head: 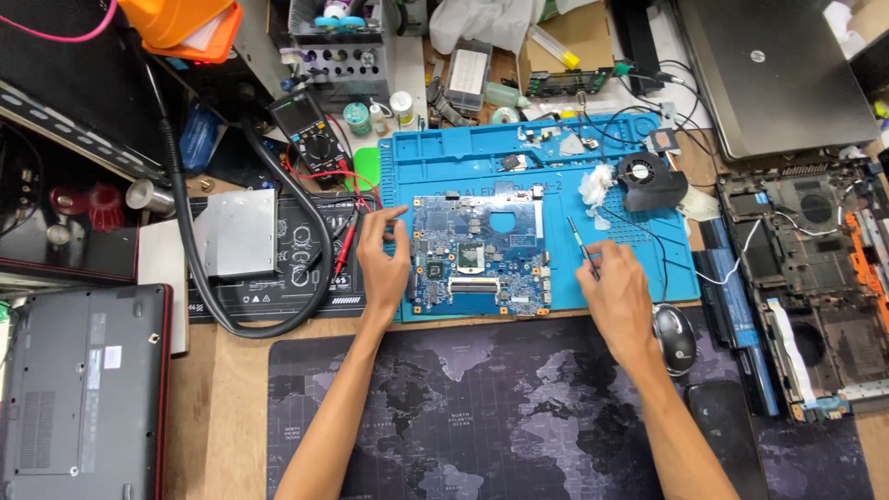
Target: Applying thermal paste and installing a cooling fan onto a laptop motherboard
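Two hands worked over a blue board point(477, 255) that lay flat on a blue mat point(648, 241) at the middle of the bench. The left hand point(382, 259) rested at the board's left edge, thumb and forefinger spread apart, the forefinger reaching along the top left corner and touching it. The right hand point(619, 292) sat just beside the board's right edge, fingers pinched on thin tweezers point(582, 245) whose tip pointed up and away over the mat; whether the tip touched the mat I could not tell. A black fan point(648, 178) and a wad of white tissue point(595, 185) lay on the mat's upper right part. A mouse point(676, 338) sat near the right wrist, on a dark map-print desk pad point(482, 407). A multimeter point(307, 130) stood left of the mat, its red leads trailing toward the left hand. An opened laptop base point(806, 278) lay at far right, a closed laptop point(83, 389) at lower left.
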